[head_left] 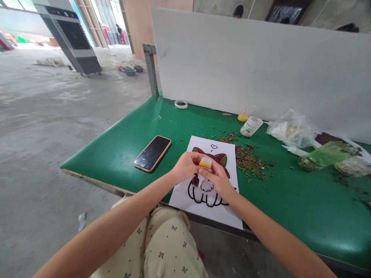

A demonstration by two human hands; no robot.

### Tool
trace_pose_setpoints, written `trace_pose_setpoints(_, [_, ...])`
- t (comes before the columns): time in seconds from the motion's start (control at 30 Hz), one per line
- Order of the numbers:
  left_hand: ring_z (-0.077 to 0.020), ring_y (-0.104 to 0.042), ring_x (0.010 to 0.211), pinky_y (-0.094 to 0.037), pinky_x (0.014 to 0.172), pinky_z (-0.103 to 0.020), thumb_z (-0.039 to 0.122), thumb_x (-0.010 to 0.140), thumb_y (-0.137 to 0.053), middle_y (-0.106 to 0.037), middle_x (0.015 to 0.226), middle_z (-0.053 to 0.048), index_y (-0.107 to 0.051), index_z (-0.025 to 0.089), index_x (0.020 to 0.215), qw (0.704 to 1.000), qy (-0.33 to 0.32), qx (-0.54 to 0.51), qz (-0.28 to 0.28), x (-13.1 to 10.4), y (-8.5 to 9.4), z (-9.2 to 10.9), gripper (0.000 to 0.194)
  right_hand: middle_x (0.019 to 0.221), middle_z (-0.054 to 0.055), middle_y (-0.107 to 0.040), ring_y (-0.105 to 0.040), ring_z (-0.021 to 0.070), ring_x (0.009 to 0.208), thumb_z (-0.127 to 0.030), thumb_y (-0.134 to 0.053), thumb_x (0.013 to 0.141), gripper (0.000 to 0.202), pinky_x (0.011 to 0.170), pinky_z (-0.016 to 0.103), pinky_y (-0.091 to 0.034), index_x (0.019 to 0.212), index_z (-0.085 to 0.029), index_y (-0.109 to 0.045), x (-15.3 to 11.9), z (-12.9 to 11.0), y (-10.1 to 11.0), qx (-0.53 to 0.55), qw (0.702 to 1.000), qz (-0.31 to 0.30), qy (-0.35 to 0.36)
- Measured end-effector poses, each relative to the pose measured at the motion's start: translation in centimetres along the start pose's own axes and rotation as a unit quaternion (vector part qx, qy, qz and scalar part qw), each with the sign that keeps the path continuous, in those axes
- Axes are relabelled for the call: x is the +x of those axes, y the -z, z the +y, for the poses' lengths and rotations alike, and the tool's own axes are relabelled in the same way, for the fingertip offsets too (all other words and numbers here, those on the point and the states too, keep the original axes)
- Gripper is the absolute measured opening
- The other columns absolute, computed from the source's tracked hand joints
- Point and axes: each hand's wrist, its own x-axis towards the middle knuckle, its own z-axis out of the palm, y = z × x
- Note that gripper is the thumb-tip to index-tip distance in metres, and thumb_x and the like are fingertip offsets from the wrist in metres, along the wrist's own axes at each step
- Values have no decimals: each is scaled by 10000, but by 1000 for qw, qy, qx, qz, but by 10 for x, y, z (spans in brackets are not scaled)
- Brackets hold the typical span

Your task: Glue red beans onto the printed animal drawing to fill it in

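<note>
Over a sheet of paper (179, 197), my left hand (188, 166) and my right hand (218, 175) come together, fingers closed round a small glue bottle (205, 161). The bottle is white with a yellow label and is tipped with its white nozzle pointing down at the sheet. A cat-like figure (210, 199) in thick black outline is printed on the paper, with a small heart (214, 146) above it. Its ears and head are covered in red and green bits, while the lower body is white. My hands hide part of the face.
Loose red and green bits (253, 164) lie right of the paper. A phone (152, 153) rests on the left of the green table (116, 150). Behind are a tape roll (181, 104), clear cup (251, 126) and plastic bag (292, 129), before a white board (255, 65). A green bottle (329, 155) lies right.
</note>
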Motion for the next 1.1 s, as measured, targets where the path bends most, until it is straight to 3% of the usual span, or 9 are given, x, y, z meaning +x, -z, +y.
trace_pose_setpoints(0.43, [-153, -626, 670, -492, 638, -246, 129, 603, -691, -696, 744, -41, -712, 119, 833, 1000, -8, 4, -20, 0, 0, -1, 232, 1078, 17, -642, -567, 221, 1032, -334, -686, 728, 402, 931, 381, -438, 1106, -247, -582, 0, -1, -1, 14, 1000, 12, -2])
trace_pose_setpoints(0.83, [-119, -574, 625, -444, 596, -214, 67, 602, -607, -648, 684, -14, -668, 103, 680, 999, -35, 15, -25, 1, 2, -4, 105, 1028, 20, -630, -560, 212, 974, -342, -682, 730, 384, 881, 355, -442, 1087, -239, -587, 0, 0, -1, -4, 1000, 28, 0])
trace_pose_setpoints(1.1, [-125, -587, 647, -453, 619, -222, 76, 597, -623, -649, 684, -14, -667, 92, 706, 999, -29, 9, -28, -1, 2, -6, 118, 1007, 7, -641, -571, 206, 949, -343, -694, 718, 385, 854, 347, -449, 1079, -243, -606, 0, 0, 1, -18, 999, 27, 6])
